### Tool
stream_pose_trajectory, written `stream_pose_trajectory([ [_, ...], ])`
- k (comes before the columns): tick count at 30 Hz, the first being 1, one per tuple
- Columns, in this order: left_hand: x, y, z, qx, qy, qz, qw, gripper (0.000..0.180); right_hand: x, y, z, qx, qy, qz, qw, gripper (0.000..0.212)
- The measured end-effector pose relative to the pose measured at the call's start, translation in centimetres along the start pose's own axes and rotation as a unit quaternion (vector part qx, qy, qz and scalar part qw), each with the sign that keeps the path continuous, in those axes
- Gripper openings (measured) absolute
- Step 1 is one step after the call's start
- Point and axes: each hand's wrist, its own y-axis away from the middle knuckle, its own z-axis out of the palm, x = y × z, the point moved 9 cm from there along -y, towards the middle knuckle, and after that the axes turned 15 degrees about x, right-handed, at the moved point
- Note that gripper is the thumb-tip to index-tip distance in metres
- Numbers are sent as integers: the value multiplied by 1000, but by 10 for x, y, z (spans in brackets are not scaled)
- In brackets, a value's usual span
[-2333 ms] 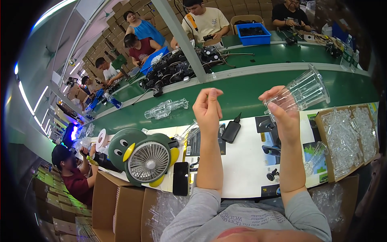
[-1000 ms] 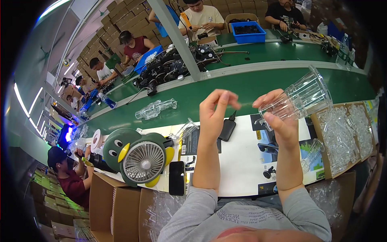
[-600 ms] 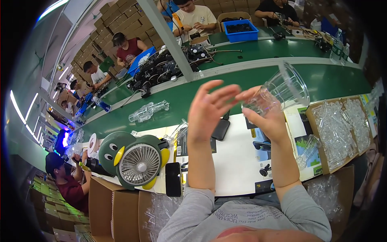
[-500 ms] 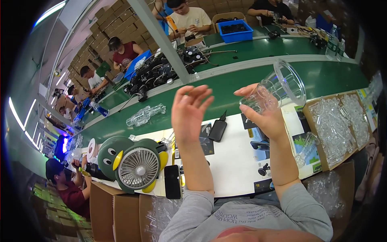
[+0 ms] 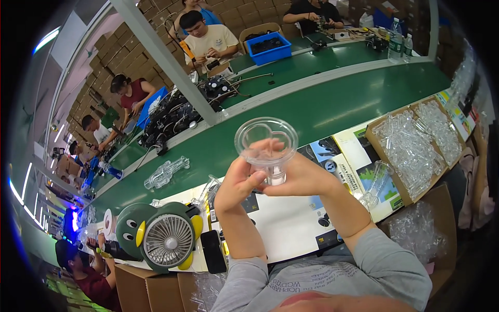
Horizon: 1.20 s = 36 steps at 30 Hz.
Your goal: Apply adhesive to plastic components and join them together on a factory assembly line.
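A clear plastic cup-like piece (image 5: 260, 136) is held up over the table's near side, its wide round rim upward and a narrower tube below. My left hand (image 5: 236, 183) grips it from the left, thumb on the lower part. From the right, my right hand (image 5: 299, 174) wraps around it, its fingers partly seen through the plastic. Beyond my left hand, another clear plastic piece (image 5: 167, 173) lies on the green table. A further clear piece (image 5: 375, 184) rests on the printed cardboard to the right of my right forearm.
A carton of clear tubes (image 5: 410, 148) stands at right. The penguin-shaped fan (image 5: 167, 242) and a black phone (image 5: 213, 251) are at left. A grey metal post (image 5: 166, 60) rises from the green table (image 5: 332, 104). Co-workers sit beyond and at left.
My right hand has brought the clear piece left and lower, with its rim now turned upward. My left hand, open and empty before, has closed on it. The view has shifted.
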Motion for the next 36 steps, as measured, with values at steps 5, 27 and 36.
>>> stream_pose_trajectory([
  [5,-3,7,6,-80,46,-22,995,53,-9,2,4,-57,-5,-24,998,47],
  [27,6,2,-9,16,-37,68,997,43,-10,0,3,-27,4,-27,999,34],
  [36,7,-2,-21,45,-38,58,997,45,1,1,5,-59,11,73,996,34],
])
